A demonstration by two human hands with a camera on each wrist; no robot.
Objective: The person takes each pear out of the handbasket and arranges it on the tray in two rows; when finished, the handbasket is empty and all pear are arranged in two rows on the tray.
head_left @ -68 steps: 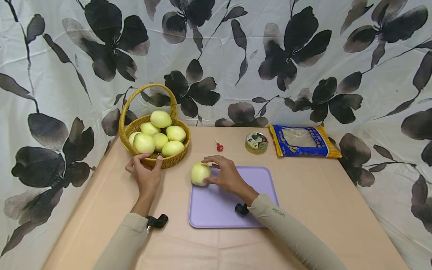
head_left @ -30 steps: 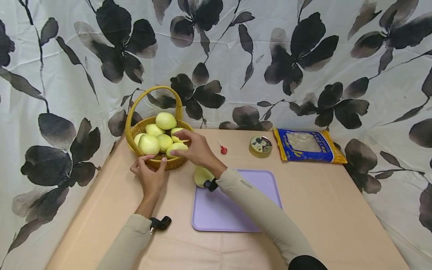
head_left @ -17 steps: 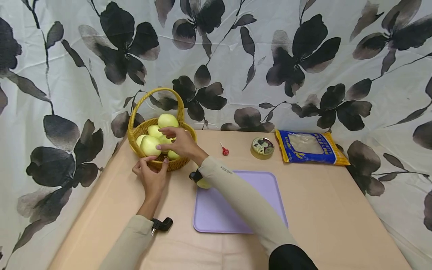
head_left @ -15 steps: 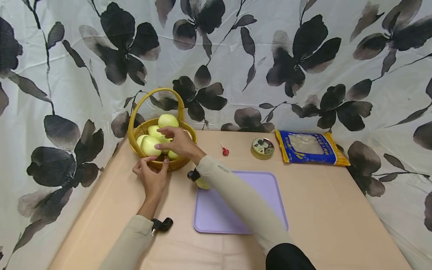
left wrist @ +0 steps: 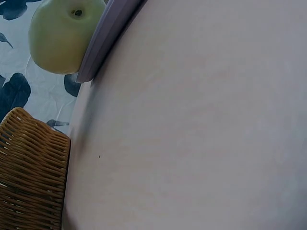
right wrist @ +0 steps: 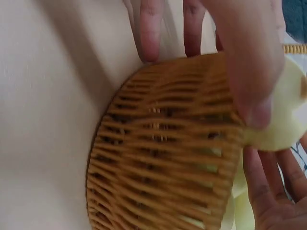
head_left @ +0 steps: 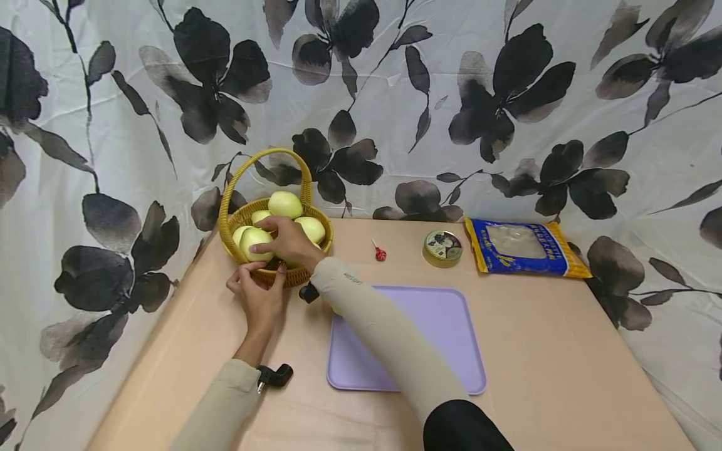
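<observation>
A yellow wicker basket (head_left: 314,213) with a tall handle holds several pale green apples (head_left: 285,204). My left hand (head_left: 261,297) holds the basket's front rim; in the right wrist view its thumb (right wrist: 254,72) lies over the rim. My right hand (head_left: 292,241) reaches into the basket and grips the front-left apple (head_left: 253,243), thumb at its near side. That hand partly covers the other apples. A single apple (left wrist: 67,33) sits at a corner of the purple tray (head_left: 417,338), mostly hidden by my right sleeve in the head view.
Behind the tray lie a red lollipop (head_left: 380,254), a round tin (head_left: 442,248) and a blue and yellow packet (head_left: 521,247). A floral cloth (head_left: 395,94) hangs behind the table (head_left: 553,357). My right forearm crosses above the tray.
My right hand has let go of the apple at the tray's corner, moved left into the basket and taken hold of the front-left apple. My left hand stays on the basket rim.
</observation>
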